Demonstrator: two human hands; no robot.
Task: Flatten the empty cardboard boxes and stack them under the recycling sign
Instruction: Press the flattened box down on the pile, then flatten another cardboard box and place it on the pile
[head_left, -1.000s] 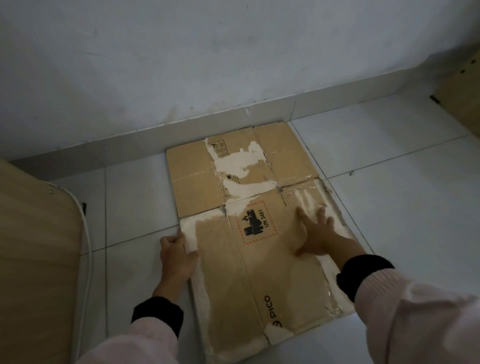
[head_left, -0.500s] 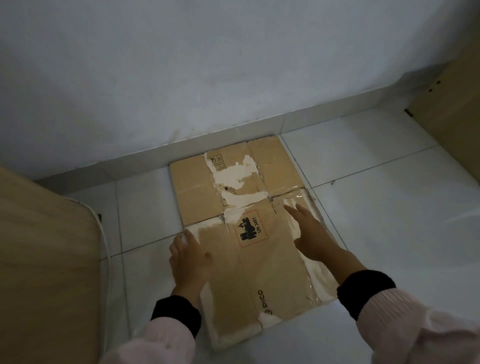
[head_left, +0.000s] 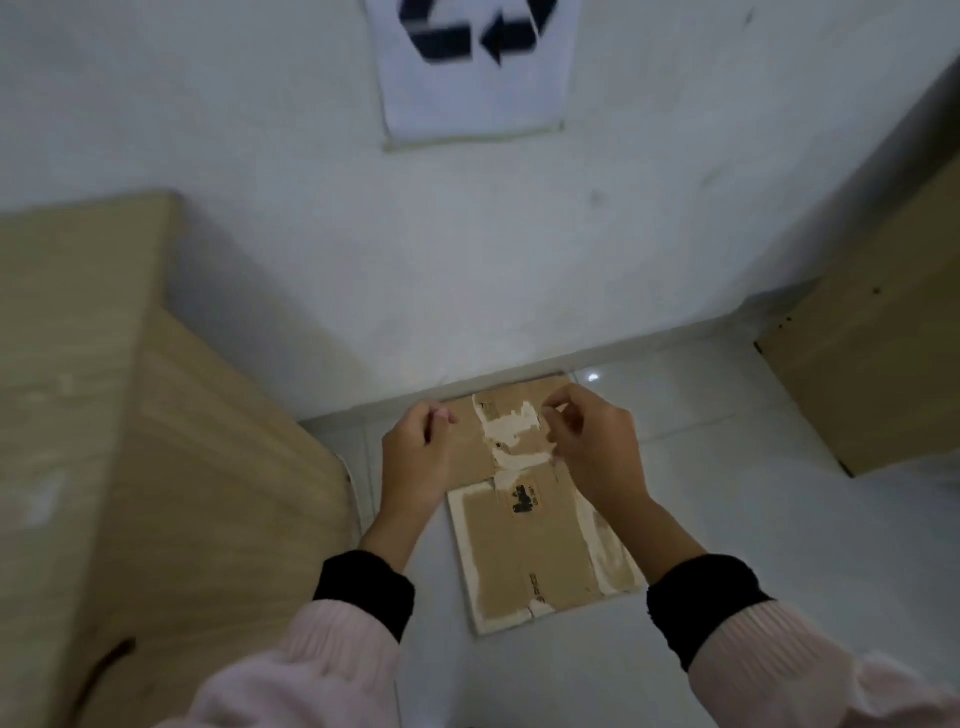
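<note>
A flattened brown cardboard box with torn white patches and a black printed mark lies on the tiled floor against the wall. Straight above it on the wall hangs the white recycling sign with dark arrows. My left hand hovers above the box's far left part, fingers curled in and holding nothing. My right hand hovers above the far right part, fingers loosely bent and apart, also holding nothing. Neither hand touches the cardboard.
A tall wooden cabinet stands close on the left. Another wooden cabinet stands at the right against the wall. White floor tiles surround the box.
Both hands have lifted off the flattened box and risen. The view has pulled back and up, bringing the recycling sign into sight.
</note>
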